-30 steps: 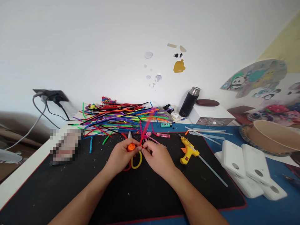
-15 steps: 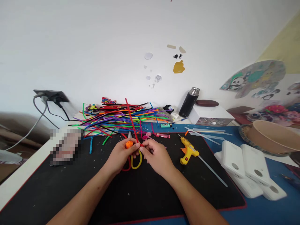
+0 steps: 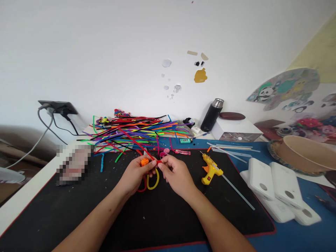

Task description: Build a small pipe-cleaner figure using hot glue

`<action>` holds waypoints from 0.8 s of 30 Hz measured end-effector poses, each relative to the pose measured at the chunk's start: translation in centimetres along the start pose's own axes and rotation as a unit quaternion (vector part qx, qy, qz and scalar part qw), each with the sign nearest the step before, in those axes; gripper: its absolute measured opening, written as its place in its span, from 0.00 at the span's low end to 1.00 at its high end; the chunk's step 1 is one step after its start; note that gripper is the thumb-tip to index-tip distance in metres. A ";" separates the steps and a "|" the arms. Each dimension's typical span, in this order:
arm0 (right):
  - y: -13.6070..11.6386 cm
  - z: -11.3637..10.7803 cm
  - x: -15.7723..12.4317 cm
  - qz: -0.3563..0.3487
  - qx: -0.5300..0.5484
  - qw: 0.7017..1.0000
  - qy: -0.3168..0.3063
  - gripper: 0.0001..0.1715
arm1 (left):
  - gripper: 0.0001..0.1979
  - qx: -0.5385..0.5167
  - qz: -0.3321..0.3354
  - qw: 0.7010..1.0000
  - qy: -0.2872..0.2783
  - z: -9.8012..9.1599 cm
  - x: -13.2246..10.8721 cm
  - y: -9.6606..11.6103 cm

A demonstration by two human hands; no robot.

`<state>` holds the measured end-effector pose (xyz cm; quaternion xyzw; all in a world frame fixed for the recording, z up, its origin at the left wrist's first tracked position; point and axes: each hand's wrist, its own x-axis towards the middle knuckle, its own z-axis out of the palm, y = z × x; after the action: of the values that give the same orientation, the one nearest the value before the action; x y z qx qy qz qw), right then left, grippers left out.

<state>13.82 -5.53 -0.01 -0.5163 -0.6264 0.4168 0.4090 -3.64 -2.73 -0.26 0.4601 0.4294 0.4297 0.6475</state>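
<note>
A red pipe cleaner (image 3: 135, 141) is pinched between both hands, its long free end slanting up to the left. My left hand (image 3: 140, 171) is closed on it, and a small orange fuzzy ball (image 3: 144, 161) shows between its thumb and fingers. My right hand (image 3: 174, 173) pinches the curled lower end of the red pipe cleaner, fingertips touching those of my left hand. Under the hands lie scissors with a yellow and red handle (image 3: 156, 182); their middle is hidden by my fingers.
Behind the hands lies a heap of coloured pipe cleaners (image 3: 141, 129). A yellow glue gun (image 3: 210, 168) rests on the black mat (image 3: 147, 224) at right, near glue sticks (image 3: 233, 148). White devices (image 3: 262, 178), a black thermos (image 3: 212, 114) and a lighter (image 3: 185, 140) stand or lie around.
The red pipe cleaner's free end has swung from nearly upright down to the left. Both hands have stayed in almost the same place, still pinching it.
</note>
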 end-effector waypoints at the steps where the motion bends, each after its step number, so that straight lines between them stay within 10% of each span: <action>1: -0.2 -0.1 0.0 -0.009 -0.028 1.000 0.004 0.07 | 0.18 0.015 0.008 1.000 0.003 -0.1 0.0 0.0; 14: -0.7 -0.2 -0.3 -0.025 -0.237 0.971 -0.012 0.06 | 0.10 0.371 0.170 0.913 0.005 -0.3 -0.6 1.1; 24: -0.1 0.3 -0.2 -0.012 -0.136 0.991 0.003 0.04 | 0.10 0.284 0.101 0.953 0.033 -0.3 -0.6 1.3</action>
<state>13.58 -5.80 -0.07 -0.5612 -0.6822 0.3211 0.3415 -4.30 -2.96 0.98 0.6519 0.5058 0.3679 0.4288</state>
